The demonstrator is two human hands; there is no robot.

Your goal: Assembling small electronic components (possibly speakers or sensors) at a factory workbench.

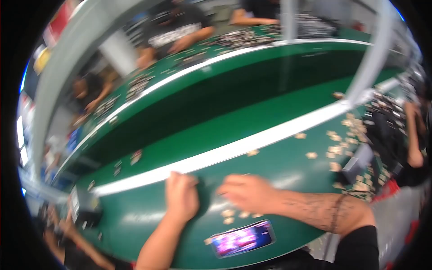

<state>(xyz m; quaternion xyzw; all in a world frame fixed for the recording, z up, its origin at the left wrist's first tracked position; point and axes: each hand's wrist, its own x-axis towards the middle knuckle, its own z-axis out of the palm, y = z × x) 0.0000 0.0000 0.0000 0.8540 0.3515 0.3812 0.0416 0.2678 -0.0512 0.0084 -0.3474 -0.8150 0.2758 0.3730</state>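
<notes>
Tan chips [234,215] just beneath right fingers [227,191]

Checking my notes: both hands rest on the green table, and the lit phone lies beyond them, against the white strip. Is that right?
Not quite. The head view shows the phone on the near side of the left hand and right hand, by the green table edge, not against the white strip.

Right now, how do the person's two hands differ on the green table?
The left hand is curled at the white strip; the right hand lies flatter, fingers pointing left. The left forearm looks bare; the right is marked with dark lines. The right is nearer the small tan pieces. Both rest on the green table, beyond the phone.
</notes>
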